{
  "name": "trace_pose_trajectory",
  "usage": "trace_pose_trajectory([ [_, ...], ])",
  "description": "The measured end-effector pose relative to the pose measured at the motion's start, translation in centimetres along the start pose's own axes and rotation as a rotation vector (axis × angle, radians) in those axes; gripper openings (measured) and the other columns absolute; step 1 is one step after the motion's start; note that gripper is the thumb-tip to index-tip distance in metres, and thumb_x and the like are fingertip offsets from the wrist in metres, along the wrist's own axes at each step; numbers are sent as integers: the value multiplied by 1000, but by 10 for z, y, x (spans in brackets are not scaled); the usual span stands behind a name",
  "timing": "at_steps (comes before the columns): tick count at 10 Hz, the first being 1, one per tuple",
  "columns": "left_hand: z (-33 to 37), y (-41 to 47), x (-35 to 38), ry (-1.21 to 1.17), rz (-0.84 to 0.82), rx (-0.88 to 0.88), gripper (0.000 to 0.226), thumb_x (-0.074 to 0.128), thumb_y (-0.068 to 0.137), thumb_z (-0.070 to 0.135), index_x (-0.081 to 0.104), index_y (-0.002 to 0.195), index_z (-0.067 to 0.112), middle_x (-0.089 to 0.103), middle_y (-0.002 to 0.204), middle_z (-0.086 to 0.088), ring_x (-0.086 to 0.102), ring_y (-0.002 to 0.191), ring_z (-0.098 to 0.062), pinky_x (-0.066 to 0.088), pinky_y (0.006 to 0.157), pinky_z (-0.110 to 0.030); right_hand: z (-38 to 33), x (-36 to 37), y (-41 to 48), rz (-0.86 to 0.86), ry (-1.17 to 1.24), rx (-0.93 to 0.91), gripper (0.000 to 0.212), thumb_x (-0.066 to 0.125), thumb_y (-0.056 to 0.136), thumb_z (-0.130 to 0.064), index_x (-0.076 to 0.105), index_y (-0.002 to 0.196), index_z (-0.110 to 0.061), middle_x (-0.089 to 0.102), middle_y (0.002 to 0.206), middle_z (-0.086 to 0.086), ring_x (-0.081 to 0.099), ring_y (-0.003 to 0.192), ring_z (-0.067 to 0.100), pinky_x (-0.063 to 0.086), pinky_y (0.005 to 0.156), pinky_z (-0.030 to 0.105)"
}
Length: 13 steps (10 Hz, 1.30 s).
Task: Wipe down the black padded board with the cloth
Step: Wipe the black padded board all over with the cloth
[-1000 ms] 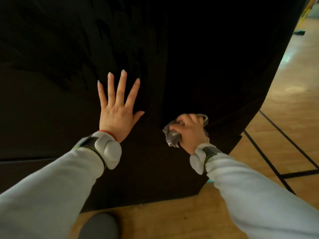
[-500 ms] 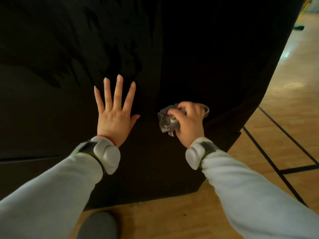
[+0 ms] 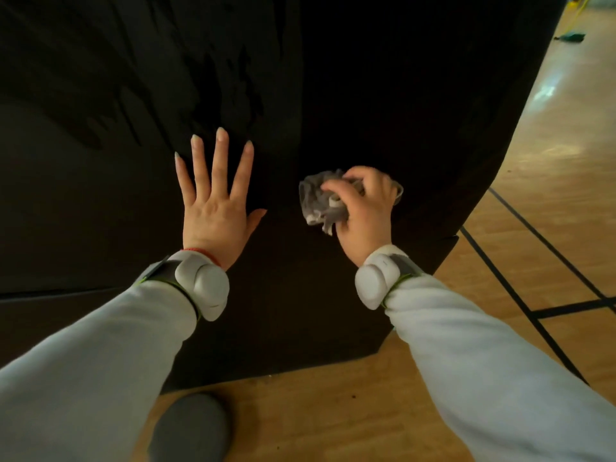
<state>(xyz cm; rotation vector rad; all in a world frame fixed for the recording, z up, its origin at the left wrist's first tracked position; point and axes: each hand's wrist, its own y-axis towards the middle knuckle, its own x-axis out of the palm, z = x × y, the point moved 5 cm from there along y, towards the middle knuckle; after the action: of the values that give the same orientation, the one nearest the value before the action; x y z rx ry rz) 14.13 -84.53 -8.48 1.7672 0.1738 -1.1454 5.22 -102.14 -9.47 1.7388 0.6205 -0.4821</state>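
1. Head view, looking down: black padded board (image 3: 366, 95) across most of the frame, lower edge on the wooden floor (image 3: 333, 411) at lower centre.
2. Centre left: left hand (image 3: 215, 208) flat on the board, fingers straight and spread, thumb out to the right, gripping nothing.
3. Just right of centre: right hand (image 3: 365, 215) clenched round the crumpled grey cloth (image 3: 320, 201), fingers curled over the top.
4. Cloth bunched out to the left of the knuckles, pressed against the board's dark face.
5. Hands near each other, not touching, a strip of bare board between them.
6. White left wrist device (image 3: 206, 288) and right wrist device (image 3: 375, 281) strapped on, with pale left sleeve (image 3: 83, 361) and right sleeve (image 3: 500, 361) running down to the two lower corners.
7. Bottom, left of centre: rounded grey shape (image 3: 190, 428) on the floor, too cropped to identify.
8. Right side: black lines (image 3: 520, 295) crossing the floor.
9. Upper right corner: small dark green object (image 3: 571, 37) on the floor, too small to make out.
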Motion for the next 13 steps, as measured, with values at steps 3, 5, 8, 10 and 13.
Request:
trace_pose_trajectory([
  [3, -3, 6, 4, 40, -33, 7, 102, 69, 78, 39, -1, 149, 20, 0, 155, -21, -3, 139, -45, -7, 110, -55, 20, 62, -67, -556, -155, 92, 35, 71, 72, -11, 62, 106, -20, 48, 116, 11, 42, 110, 34, 30, 93, 44],
  [5, 4, 8, -3, 24, -28, -3, 100, 69, 78, 36, 2, 150, 18, 1, 155, -21, -2, 139, -46, -6, 111, -56, 26, 55, -59, -649, -103, 135, 29, 61, 82, -9, 63, 109, -19, 46, 120, 6, 38, 113, 26, 27, 96, 36],
  [8, 29, 2, -13, -37, -10, 40, 96, 70, 78, 35, 9, 149, 17, 4, 154, -21, 0, 140, -44, -6, 111, -55, 75, 7, -77, -501, 80, 582, 35, 59, 78, 0, 55, 110, -15, 49, 115, 8, 49, 108, 26, 42, 91, 31],
  [10, 46, 5, -5, -44, -24, 12, 98, 71, 76, 34, 9, 149, 12, 5, 154, -20, 0, 141, -41, -2, 113, -56, 121, -53, -67, 149, 90, 978, 29, 51, 78, 5, 52, 107, 3, 48, 114, 24, 48, 101, 37, 35, 84, 35],
  [13, 36, 8, 4, 4, -37, 41, 101, 70, 78, 35, 2, 149, 13, 2, 154, -20, -2, 141, -41, -4, 113, -52, 165, -57, -64, 319, 32, 1124, 34, 49, 85, -3, 46, 118, 4, 44, 121, 27, 46, 108, 38, 37, 87, 40],
])
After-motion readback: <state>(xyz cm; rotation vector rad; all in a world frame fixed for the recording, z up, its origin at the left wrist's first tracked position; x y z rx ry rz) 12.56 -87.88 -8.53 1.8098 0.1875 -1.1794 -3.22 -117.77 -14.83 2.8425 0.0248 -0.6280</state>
